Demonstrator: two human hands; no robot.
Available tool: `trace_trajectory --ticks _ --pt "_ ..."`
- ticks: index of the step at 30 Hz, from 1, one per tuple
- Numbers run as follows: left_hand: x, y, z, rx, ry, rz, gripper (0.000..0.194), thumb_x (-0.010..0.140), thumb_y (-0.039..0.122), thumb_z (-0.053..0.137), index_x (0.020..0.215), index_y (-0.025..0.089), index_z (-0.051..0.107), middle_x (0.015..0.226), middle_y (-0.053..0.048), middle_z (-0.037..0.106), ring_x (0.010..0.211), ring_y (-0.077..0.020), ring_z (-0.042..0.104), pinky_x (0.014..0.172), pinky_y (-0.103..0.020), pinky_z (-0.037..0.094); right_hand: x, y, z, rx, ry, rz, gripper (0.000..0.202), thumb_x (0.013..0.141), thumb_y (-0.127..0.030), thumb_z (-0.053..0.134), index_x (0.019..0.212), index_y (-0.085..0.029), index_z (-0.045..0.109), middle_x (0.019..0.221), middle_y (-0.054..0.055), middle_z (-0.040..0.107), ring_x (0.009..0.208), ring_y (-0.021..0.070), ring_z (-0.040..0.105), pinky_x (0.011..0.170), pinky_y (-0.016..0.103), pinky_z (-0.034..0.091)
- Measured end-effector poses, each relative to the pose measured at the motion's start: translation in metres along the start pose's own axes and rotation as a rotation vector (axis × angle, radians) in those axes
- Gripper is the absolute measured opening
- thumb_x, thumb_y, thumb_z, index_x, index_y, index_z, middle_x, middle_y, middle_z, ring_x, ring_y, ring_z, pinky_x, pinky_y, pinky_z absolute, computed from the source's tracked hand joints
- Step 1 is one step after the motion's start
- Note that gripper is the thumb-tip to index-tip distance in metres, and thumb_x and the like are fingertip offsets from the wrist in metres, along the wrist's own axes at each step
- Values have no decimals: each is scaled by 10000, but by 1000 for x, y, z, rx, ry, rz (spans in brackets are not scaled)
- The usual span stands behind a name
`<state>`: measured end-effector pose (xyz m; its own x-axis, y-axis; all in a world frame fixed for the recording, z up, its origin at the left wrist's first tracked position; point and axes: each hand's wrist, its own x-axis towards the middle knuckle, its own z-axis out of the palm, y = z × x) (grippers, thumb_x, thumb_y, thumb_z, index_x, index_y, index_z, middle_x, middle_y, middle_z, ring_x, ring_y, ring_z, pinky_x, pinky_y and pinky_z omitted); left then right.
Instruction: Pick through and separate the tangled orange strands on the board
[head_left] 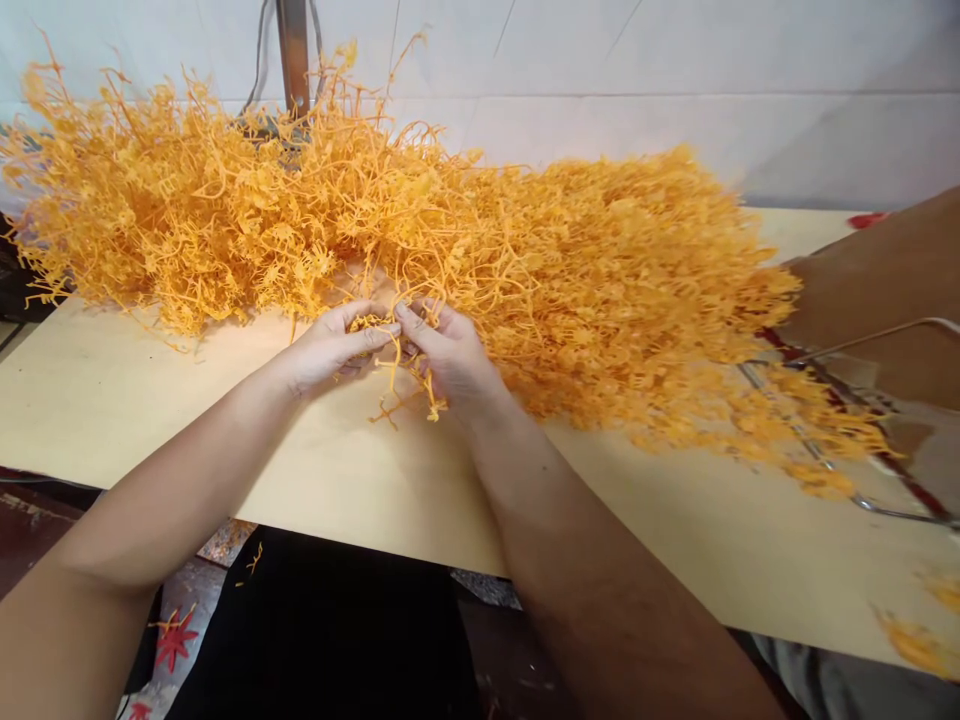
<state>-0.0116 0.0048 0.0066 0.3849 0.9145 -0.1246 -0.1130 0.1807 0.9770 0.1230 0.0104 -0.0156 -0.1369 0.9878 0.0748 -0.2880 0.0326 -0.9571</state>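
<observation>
My left hand (337,345) and my right hand (446,350) meet over the near side of the table, thumbs and fingers pinched round a small bunch of orange artificial plant sprigs (388,368). Thin branching ends of the sprigs hang down between the two hands. Just behind the fingers lies a big heap of the same orange plastic sprigs (247,220), spreading left and right. Parts of the fingertips are hidden by the stems.
The pale wooden table (360,480) has its front edge near my lap. At the right are a brown cardboard piece (885,290) and a bent metal wire frame (877,508). A metal post (294,60) stands behind the heap. A red leaf (176,640) lies below on the left.
</observation>
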Motion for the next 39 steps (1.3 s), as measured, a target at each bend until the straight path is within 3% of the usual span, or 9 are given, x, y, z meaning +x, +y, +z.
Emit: trace_trajectory --ticks 5,9,14,20,24,27,32,36,39 --pt "4 -7 4 -21 18 -3 388 622 350 716 936 178 565 472 82 432 346 3 272 362 -162 132 -2 -10 2 121 4 45 243 603 -295 708 745 -176 551 652 -44 551 553 52 490 546 198 415" --pt "6 -9 2 -59 20 -28 406 612 388 717 932 197 555 590 56 525 365 2 332 360 -151 153 0 -16 2 202 -71 98 207 654 -293 675 715 -175 517 634 -46 540 517 50 470 529 205 414" --pt "2 -2 2 -90 -122 -26 364 578 379 739 708 157 481 482 65 411 371 -7 308 368 -145 165 6 -16 -3 255 -112 183 245 768 -371 577 701 -198 418 487 -89 404 363 35 312 368 188 256" --pt "-2 4 2 -151 -212 -54 325 627 328 698 619 158 422 451 49 368 377 -18 287 363 -167 120 -1 -24 -5 226 -310 131 241 870 -347 435 682 -202 392 443 -94 236 357 47 204 384 186 245" --pt "-2 15 -4 -313 -199 41 370 689 305 637 547 160 327 443 50 316 373 -12 252 371 -180 108 -8 -35 -6 219 -444 202 224 879 -280 408 671 -195 404 427 -95 174 359 49 156 387 178 232" --pt "-2 23 -8 -301 -130 89 337 708 257 595 548 161 315 435 52 327 362 -7 245 366 -175 94 -6 -34 -5 261 -349 238 201 861 -279 432 678 -196 425 432 -92 247 352 44 194 392 175 248" --pt "2 15 -2 -25 71 24 140 675 222 574 703 169 448 533 37 529 334 -15 290 347 -168 114 7 -20 -11 401 -67 189 188 834 -366 440 788 -211 536 672 -37 565 509 53 486 494 195 386" --pt "5 7 0 107 104 24 186 637 163 584 817 166 535 547 51 516 358 -10 301 367 -164 156 9 -15 -13 333 -5 142 353 834 -487 352 780 -217 573 777 0 620 681 111 591 620 262 466" --pt "7 7 -7 185 168 81 122 653 153 568 773 167 551 550 47 502 381 -16 313 377 -176 168 6 -17 -9 331 6 118 300 857 -435 350 831 -217 554 834 31 630 760 144 612 644 296 486"
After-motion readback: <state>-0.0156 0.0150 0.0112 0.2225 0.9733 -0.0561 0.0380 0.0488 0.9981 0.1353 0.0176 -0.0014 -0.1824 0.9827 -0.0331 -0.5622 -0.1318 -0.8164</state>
